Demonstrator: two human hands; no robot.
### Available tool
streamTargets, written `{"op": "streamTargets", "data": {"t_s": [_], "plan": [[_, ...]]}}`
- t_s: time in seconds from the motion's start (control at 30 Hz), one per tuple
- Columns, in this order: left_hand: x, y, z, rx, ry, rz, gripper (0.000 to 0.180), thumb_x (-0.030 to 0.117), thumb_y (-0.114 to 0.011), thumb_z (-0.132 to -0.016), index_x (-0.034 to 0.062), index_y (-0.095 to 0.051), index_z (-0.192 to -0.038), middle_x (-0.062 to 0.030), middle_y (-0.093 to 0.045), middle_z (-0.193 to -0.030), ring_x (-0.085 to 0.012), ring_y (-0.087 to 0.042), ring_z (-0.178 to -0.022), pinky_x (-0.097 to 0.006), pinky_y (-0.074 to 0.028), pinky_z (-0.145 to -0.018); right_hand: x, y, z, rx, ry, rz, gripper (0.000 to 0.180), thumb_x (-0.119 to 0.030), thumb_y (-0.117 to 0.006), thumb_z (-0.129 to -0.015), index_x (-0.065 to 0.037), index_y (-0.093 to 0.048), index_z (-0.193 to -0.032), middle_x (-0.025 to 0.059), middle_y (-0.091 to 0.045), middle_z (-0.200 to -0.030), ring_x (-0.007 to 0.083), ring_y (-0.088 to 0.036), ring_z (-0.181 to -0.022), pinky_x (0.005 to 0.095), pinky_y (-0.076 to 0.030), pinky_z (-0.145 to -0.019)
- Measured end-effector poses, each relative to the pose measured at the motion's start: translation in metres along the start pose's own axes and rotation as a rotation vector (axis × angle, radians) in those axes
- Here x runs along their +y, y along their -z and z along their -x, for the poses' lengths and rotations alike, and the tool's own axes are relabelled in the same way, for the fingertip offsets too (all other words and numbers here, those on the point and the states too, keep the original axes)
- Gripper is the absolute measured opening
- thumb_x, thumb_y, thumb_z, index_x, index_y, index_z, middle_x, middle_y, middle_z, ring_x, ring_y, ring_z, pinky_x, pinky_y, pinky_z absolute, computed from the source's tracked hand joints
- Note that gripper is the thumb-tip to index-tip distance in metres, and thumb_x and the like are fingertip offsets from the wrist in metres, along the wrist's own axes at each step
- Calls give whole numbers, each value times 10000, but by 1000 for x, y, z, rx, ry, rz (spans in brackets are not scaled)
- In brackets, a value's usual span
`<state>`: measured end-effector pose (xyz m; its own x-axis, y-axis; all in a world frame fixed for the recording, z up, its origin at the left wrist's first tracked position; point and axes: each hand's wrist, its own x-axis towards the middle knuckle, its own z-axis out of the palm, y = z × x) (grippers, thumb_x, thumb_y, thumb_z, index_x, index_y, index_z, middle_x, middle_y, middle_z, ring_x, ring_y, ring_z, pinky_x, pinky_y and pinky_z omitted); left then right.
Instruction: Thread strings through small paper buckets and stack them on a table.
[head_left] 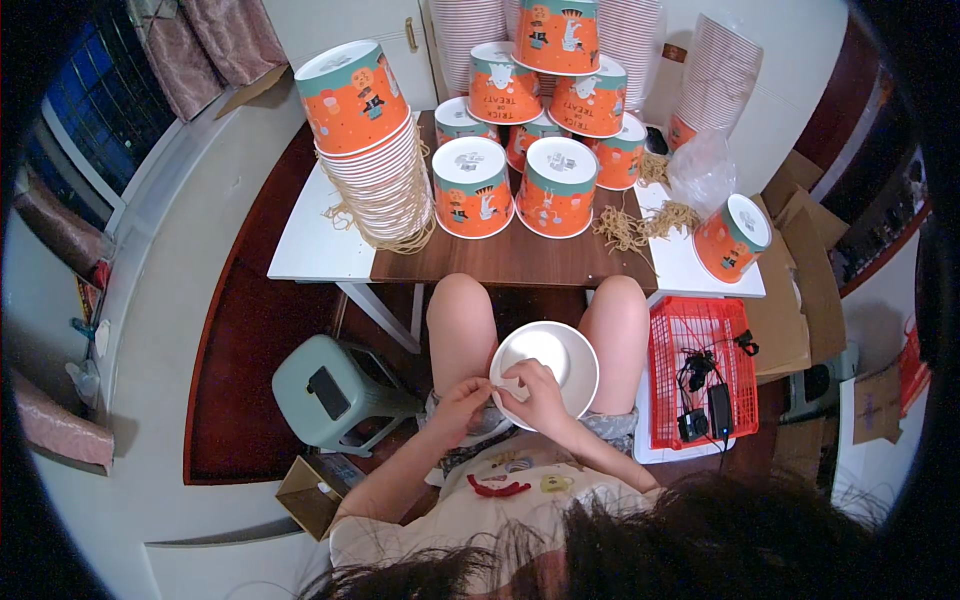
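A white paper bucket [573, 352] rests between my thighs with its open mouth facing up. My left hand [466, 407] is closed in a pinch at the left side of its rim. Close by, my right hand [532, 396] reaches over the mouth, thumb and fingertips brought together near the left fingertips. Whatever the fingertips pinch is too small to make out. Ahead on the table, orange and green paper buckets [472, 190] with Halloween pictures stand upside down in a pyramid. To their left rises a tall nested stack [360, 110], with tan cords [365, 215] hanging around it.
More tan cord [640, 228] lies in a tangle on the table [430, 265], near a single tipped bucket [733, 240] and a clear plastic bag [704, 170]. A red basket [743, 400] with black cables sits at right. A grey-green stool [300, 385] stands at left.
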<state>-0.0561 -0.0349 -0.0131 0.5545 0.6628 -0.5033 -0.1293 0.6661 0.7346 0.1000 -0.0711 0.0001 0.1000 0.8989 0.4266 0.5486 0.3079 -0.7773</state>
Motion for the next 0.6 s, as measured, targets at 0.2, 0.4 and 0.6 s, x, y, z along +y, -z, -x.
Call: {"op": "streamTargets", "data": {"t_s": [0.2,0.4,0.6], "plan": [[1,-6,1,92,-80,-76,94,209,-520,-845,123,-542,-877,81,-470,-683,-7,-337,-492,-145,-254,-419,-3,4,1,-24,149,135,183,-95,-671,-608,-102,-584,-768,44,-520,-808,208,-514,-791,321,-354,-679],[3,-9,4,126,-144,-127,87,195,-522,-843,118,-551,-870,74,-495,-698,-5,-355,-498,-145,-268,-418,-3,1,0,17,151,106,189,-96,-673,-607,-108,-591,-776,39,-517,-796,202,-515,-784,325,-350,-666],[-1,-8,2,137,-155,-128,84,176,-514,-846,105,-546,-879,67,-494,-695,-7,-353,-493,-147,-280,-421,-5,-1,1,-33,234,230,219,-87,-675,-586,-111,-583,-783,25,-519,-783,197,-508,-750,322,-339,-654]]}}
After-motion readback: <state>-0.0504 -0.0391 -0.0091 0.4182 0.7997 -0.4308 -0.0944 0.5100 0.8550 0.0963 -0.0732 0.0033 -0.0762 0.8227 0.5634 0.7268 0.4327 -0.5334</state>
